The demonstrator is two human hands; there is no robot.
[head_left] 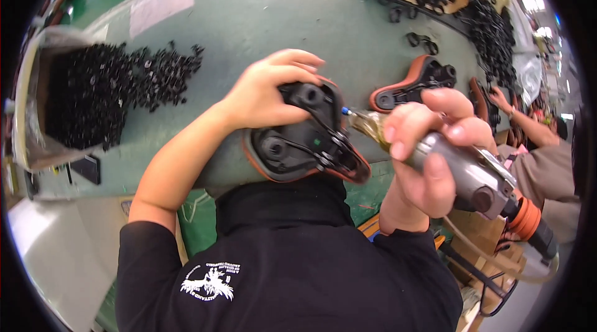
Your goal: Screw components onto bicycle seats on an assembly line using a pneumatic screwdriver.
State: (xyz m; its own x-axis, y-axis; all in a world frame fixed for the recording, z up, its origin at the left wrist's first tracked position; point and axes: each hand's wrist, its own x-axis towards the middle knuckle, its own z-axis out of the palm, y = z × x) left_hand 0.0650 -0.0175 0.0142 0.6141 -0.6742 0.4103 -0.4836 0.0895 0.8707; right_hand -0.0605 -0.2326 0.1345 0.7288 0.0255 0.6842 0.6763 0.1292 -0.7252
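A bicycle saddle, black underneath with a reddish-brown edge, lies upside down at the table's near edge. My left hand is closed over its far side, thumb across the black underside. Wrapped in my right hand is a grey air screwdriver with an orange ring and a hose at its back end. The screwdriver's bit, blue at the tip, points left and sits close to the saddle's right side; I cannot tell whether they touch. Another upturned saddle lies on the table beyond the screwdriver.
At the left, an open box lies tipped with small black parts spilling onto the green table. More black parts are heaped at the far right. A co-worker's arm reaches toward another saddle on the right. Cardboard boxes stand below.
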